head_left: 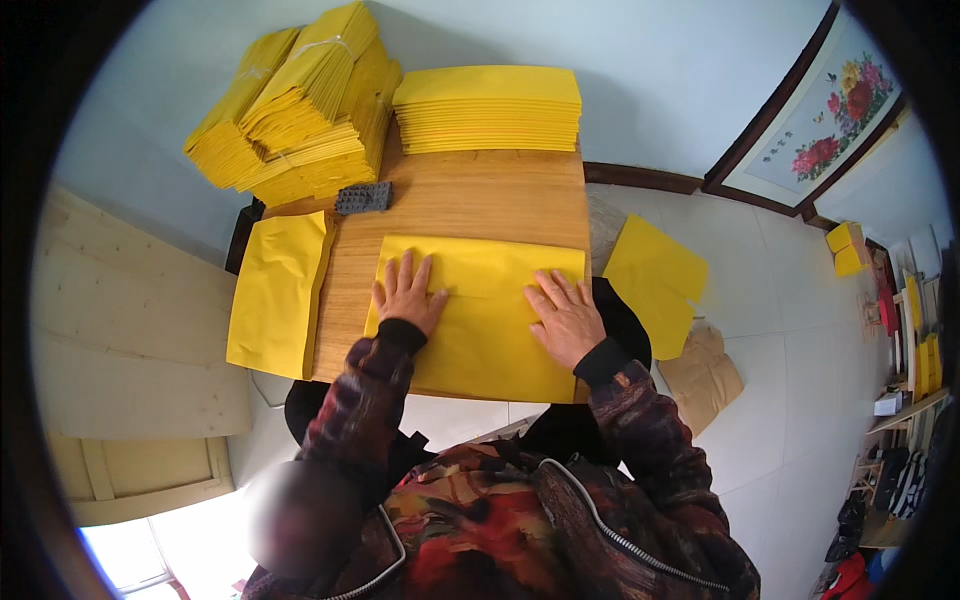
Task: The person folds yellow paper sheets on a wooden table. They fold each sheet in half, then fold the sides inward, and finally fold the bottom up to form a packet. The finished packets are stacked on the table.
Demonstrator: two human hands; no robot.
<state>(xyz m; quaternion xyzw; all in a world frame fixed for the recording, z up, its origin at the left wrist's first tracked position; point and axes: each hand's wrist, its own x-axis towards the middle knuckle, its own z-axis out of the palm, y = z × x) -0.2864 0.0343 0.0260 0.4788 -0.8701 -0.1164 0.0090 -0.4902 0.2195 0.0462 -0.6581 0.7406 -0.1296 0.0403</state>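
Hands: left hand point(407, 295) and right hand point(565, 317), both palm-down on a yellow sheet point(480, 330). Left lies near the sheet's nine o'clock edge, fingers fanned toward twelve, thumb splayed toward one or two. Right lies at the three o'clock edge, outer side reaching past it; fingers aim at eleven, thumb nearer ten. Forearms converge, left toward one o'clock, right toward eleven. Grip: fingers extended, both hands spread wide, pressed or resting on the surface, nothing pinched.

Sheet lies flat at the near, six o'clock part of the wooden table point(490, 195). Long axis roughly nine to three, three o'clock end dipping slightly toward four. Single layer or folded: cannot tell.

Around it: second yellow piece point(275, 295) at nine, long axis near twelve to six; dark grey ridged block point(363, 198) at eleven; tied yellow bundles point(310, 100) beyond, also eleven; neat yellow stack point(487, 110) at twelve. On the floor, brown paper point(702, 375) toward four.
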